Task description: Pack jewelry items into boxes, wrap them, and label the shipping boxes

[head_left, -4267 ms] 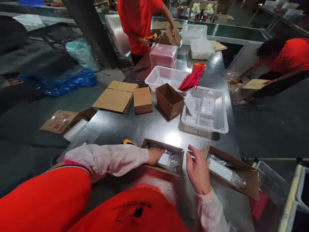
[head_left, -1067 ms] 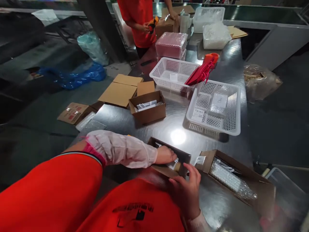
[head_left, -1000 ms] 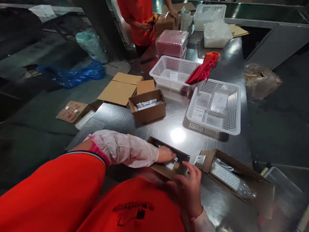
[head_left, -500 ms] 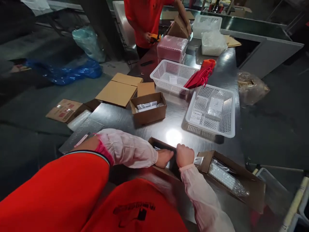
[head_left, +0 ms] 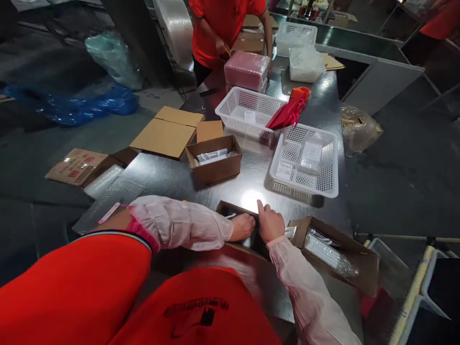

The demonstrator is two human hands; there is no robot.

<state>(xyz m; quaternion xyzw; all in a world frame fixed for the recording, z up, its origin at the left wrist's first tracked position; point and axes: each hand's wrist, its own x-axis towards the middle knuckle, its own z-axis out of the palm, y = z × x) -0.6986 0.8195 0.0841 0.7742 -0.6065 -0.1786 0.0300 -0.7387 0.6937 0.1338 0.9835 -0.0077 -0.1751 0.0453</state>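
Note:
In front of me on the metal table sits a small open cardboard box (head_left: 223, 207), dark inside, with a bit of white showing at its left end. My left hand (head_left: 242, 226) reaches into it, fingers curled; whatever they hold is hidden. At the box's right end, my right hand (head_left: 270, 224) is closed over the wall, one digit pointing up. Just right of that hand lies another open carton (head_left: 364, 268), tilted, with a bubble-wrapped white item (head_left: 325, 251) inside. A third open box (head_left: 220, 167), holding white packets, stands beyond my hands.
White plastic baskets (head_left: 332, 179) stand ahead, one holding packets, with red straps (head_left: 287, 112) lying across the other's edge. Flat cardboard (head_left: 163, 136) lies at left. A co-worker (head_left: 219, 36) stands at the far end near pink bubble-wrapped packages (head_left: 246, 69). Bins (head_left: 436, 287) flank the right side.
My view has shifted slightly to the right. A digit of my right hand now points up; my left hand remains in the box. The co-worker's tilted carton has come down flat.

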